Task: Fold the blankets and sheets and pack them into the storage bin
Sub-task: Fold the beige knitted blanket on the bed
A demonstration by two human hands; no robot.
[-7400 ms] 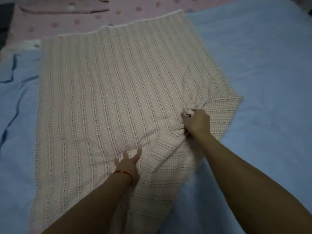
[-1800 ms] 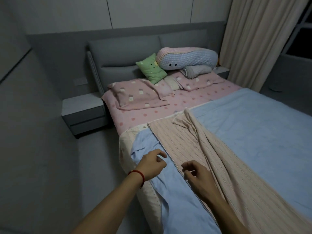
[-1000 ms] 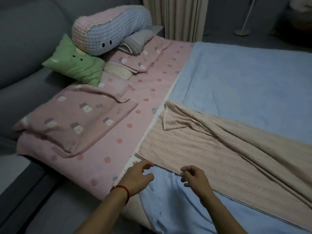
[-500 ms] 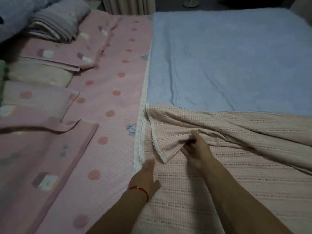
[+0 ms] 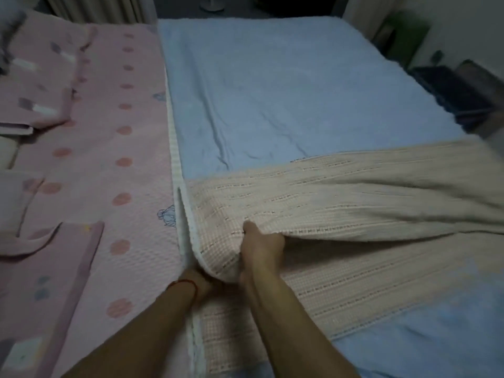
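Hands at work on a bed: the right hand (image 5: 260,245) clutches a bunched fold of the beige woven blanket (image 5: 341,214), thumb on top, lifting its near-left corner off the layer beneath. The left hand (image 5: 200,281) (a red string bracelet (image 5: 188,282) at the wrist) is tucked under that raised corner, so whether its grip is clenched or released cannot be told. The blanket lies across a light blue sheet (image 5: 272,91), its left edge along a white trim beside a pink dotted cover (image 5: 109,159).
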